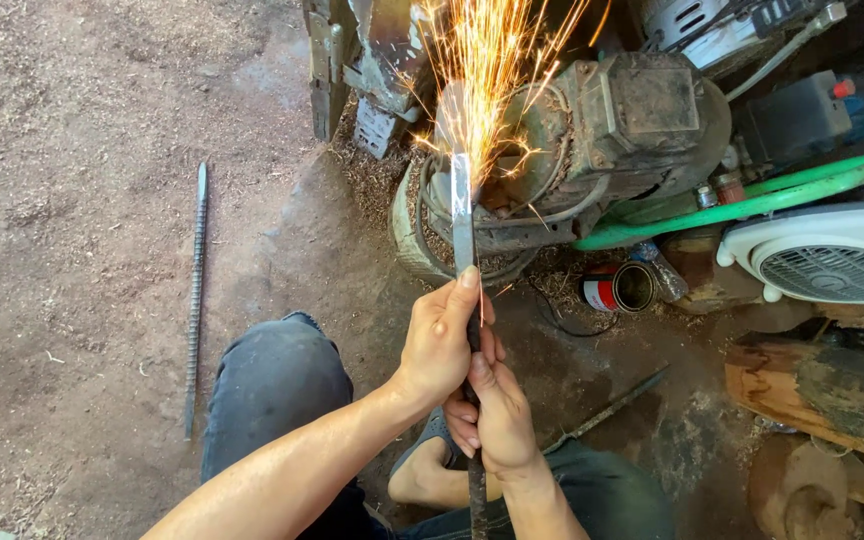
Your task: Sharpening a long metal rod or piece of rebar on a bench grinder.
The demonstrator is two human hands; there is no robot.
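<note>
My left hand (442, 340) is wrapped around the blade (463, 215), thumb stretched up along it, and my right hand (500, 415) is fisted on the same bar just below, touching the left. The blade's tip meets the grinder (592, 130), where sparks (487, 55) fly upward. A can (617, 288) lies just right of the grinder's base; a ribbed rod (195, 290) lies on the dirt well left of it.

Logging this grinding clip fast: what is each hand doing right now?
Left hand: closed on the long flat grey metal blade, thumb laid along it.
Right hand: closed on the same blade's dark shaft, lower down.
</note>
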